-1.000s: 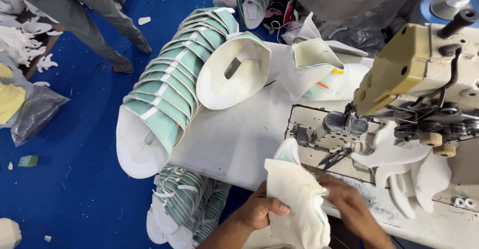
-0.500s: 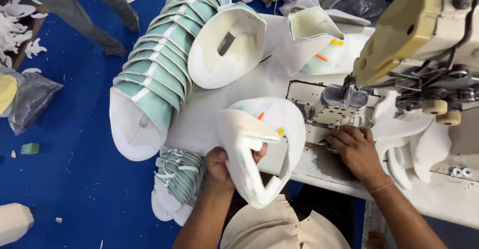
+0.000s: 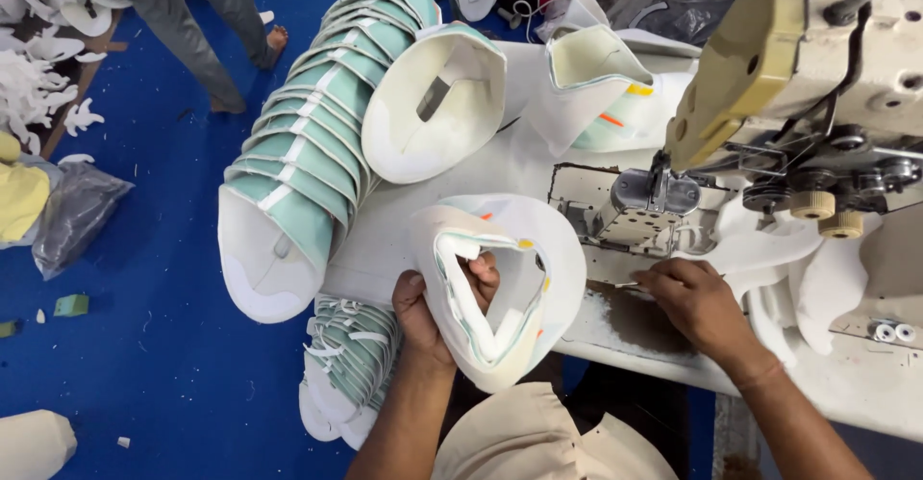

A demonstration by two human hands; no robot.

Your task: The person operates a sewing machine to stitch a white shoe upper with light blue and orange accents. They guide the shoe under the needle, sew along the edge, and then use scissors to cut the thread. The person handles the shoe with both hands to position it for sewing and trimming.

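Observation:
My left hand (image 3: 433,307) grips a white shoe upper (image 3: 553,259) with a mint-green trimmed opening, fingers inside the collar, held over the front edge of the white sewing table (image 3: 404,240). Small orange and yellow marks show on its rim. My right hand (image 3: 694,299) rests flat on the table beside the needle plate (image 3: 586,201) of the sewing machine (image 3: 769,66), fingers near the plate, holding nothing that I can see.
A long nested stack of mint-and-white uppers (image 3: 308,143) curves across the table's left side and hangs past its edge. Another bundle (image 3: 351,365) hangs below. More uppers (image 3: 596,86) lie behind the machine. A person's legs (image 3: 192,28) stand on the blue floor at upper left.
The left hand has raised the upper from my lap and turned its opening toward me. The right hand left the upper and now lies on the table by the needle plate.

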